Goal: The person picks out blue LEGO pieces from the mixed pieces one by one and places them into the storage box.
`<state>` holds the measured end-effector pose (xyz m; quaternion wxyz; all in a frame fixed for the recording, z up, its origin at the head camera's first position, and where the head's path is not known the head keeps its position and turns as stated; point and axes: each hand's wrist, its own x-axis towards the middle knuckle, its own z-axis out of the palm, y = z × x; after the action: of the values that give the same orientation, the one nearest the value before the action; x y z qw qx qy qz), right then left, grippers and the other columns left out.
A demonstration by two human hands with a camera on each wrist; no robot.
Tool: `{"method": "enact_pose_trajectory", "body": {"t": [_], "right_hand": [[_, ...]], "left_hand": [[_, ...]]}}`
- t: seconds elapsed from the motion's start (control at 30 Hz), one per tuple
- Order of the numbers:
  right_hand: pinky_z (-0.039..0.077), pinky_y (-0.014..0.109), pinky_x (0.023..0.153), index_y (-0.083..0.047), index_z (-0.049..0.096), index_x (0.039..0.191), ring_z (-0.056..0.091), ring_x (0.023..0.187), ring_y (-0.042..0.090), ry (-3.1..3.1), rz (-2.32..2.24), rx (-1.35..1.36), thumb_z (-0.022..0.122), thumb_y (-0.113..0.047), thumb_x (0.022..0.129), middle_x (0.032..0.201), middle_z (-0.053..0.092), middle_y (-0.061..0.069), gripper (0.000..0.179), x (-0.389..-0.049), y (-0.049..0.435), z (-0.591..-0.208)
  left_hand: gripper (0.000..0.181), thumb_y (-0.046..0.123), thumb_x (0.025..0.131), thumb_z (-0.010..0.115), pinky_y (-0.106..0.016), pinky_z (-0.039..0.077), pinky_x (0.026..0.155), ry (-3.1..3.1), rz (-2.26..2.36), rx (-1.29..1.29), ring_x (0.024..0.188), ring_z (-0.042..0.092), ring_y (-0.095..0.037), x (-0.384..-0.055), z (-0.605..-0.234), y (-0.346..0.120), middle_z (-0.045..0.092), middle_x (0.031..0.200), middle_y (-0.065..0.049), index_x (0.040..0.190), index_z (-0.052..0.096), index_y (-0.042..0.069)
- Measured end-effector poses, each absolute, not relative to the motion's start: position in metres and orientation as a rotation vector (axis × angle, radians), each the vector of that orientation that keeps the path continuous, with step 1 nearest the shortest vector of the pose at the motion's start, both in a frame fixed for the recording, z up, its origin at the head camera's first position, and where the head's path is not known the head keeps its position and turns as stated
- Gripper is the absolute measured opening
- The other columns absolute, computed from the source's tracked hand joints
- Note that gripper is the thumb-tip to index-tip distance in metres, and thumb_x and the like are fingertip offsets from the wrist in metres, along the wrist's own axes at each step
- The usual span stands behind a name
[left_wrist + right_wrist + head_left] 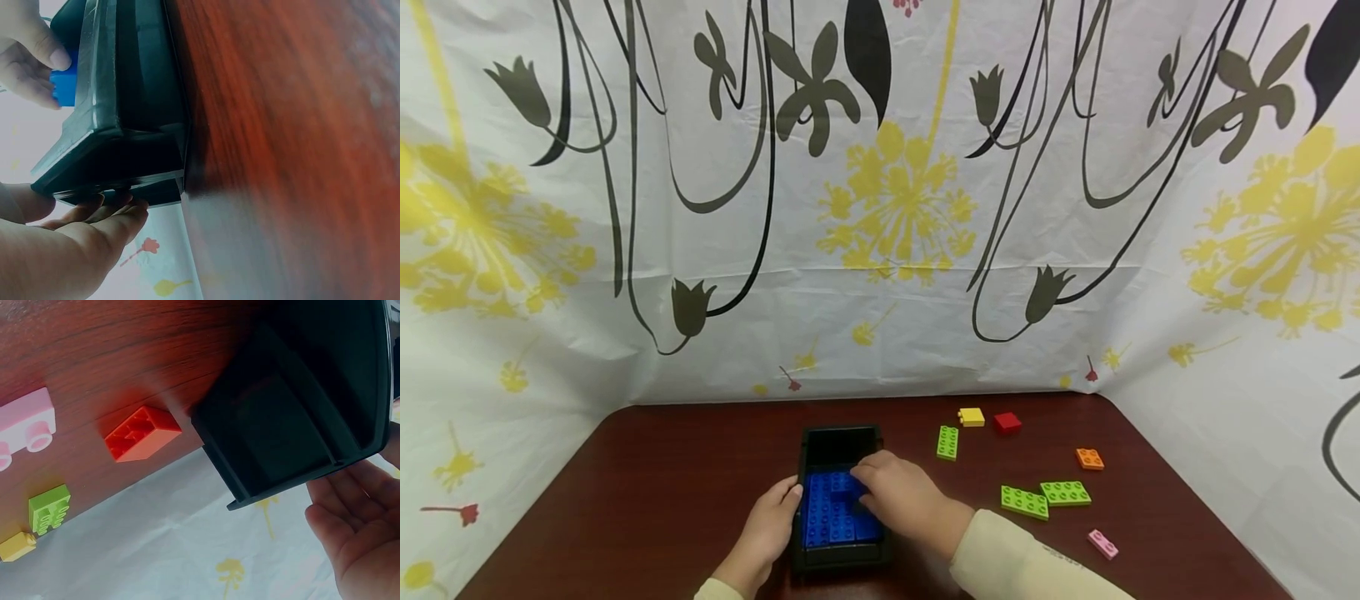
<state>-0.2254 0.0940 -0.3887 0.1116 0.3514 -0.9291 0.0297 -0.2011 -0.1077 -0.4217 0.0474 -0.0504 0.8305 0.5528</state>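
Note:
A black plastic bin point(842, 557) stands on the table, its lower part filled with blue toy building bricks point(820, 521). My left hand point(767, 521) grips the bin's left side, thumb at the rim and fingers against the outer wall, as the left wrist view shows. My right hand point(902, 496) reaches over the bin's right edge, fingers down at the bricks. In the left wrist view, its thumb and fingers pinch a blue brick point(64, 87) that shows above the rim. In the right wrist view, the bin wall hides that hand's fingertips.
Right of the bin lie a pink brick point(1102, 544), two green bricks point(1024, 502) side by side, and an orange brick point(1090, 459). Farther back are another green brick point(947, 443), a yellow brick point(972, 417) and a red brick point(1007, 422). A patterned curtain point(880, 358) borders the table.

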Motion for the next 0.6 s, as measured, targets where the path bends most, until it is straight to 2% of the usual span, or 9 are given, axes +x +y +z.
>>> {"method": "enact_pose_trajectory", "body": {"t": [0.4,0.6], "right_hand": [[0.054,0.024,0.084,-0.012,0.072,0.109,0.06,0.105,0.012,-2.778,-0.092,1.13,0.074,-0.022,0.086,0.11,0.068,-0.001,0.025,-0.2253,0.0899,-0.3804],[0.055,0.024,0.075,-0.013,0.074,0.103,0.06,0.096,0.011,-2.796,-0.152,1.137,0.073,-0.021,0.086,0.102,0.067,-0.003,0.019,-0.2259,0.0864,-0.3783]], "left_hand": [[0.051,0.028,0.106,0.037,-0.064,0.035,0.101,2.523,1.689,-0.159,0.132,0.033,-0.052,-0.2015,-0.4224,-0.1072,0.038,0.144,-0.031,0.142,0.038,-0.008],[0.051,0.027,0.106,0.037,-0.064,0.035,0.101,2.523,1.701,-0.153,0.131,0.034,-0.052,-0.2013,-0.4224,-0.1077,0.039,0.144,-0.031,0.142,0.039,-0.008]]}}
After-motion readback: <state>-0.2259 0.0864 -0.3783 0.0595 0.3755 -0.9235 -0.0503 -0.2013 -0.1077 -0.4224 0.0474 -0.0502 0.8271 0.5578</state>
